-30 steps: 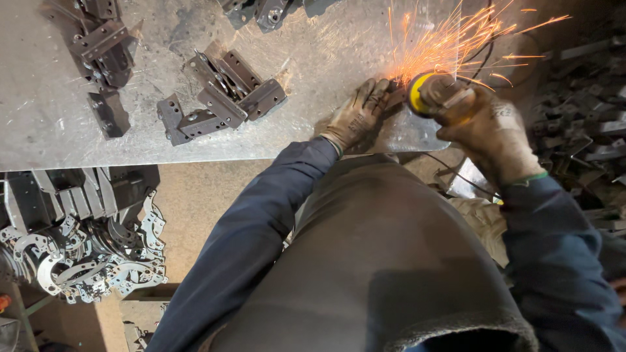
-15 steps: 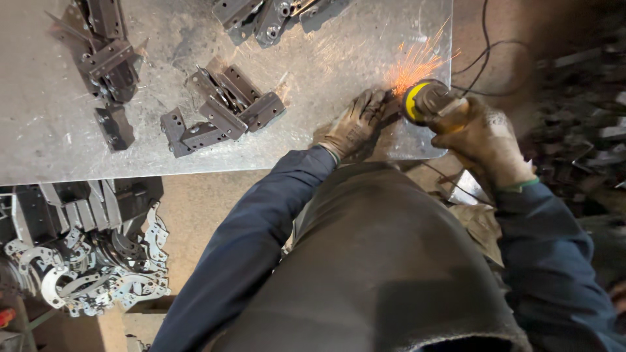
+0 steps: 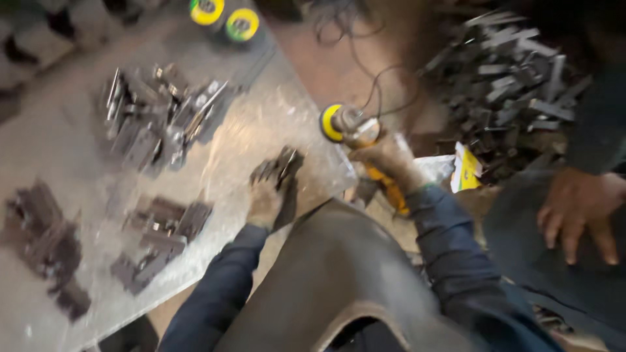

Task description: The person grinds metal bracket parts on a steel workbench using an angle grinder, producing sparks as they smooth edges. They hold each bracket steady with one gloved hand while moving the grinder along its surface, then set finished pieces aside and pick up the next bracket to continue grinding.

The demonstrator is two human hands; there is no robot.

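Now the sparks seen a moment ago are gone, and the angle grinder (image 3: 352,130) is lifted clear of the bench (image 3: 274,124), just off its right edge. Its yellow disc faces left; the body runs down and to the right into the right hand (image 3: 388,160), whose gloved fingers wrap it. The left hand (image 3: 267,195) grips a dark metal bracket (image 3: 282,166) on the bench, its long axis pointing up-right. Another person's hand (image 3: 580,208) rests at the right.

Piles of dark metal brackets (image 3: 160,120) lie on the metal table (image 3: 261,124), two yellow discs (image 3: 225,16) beyond them.
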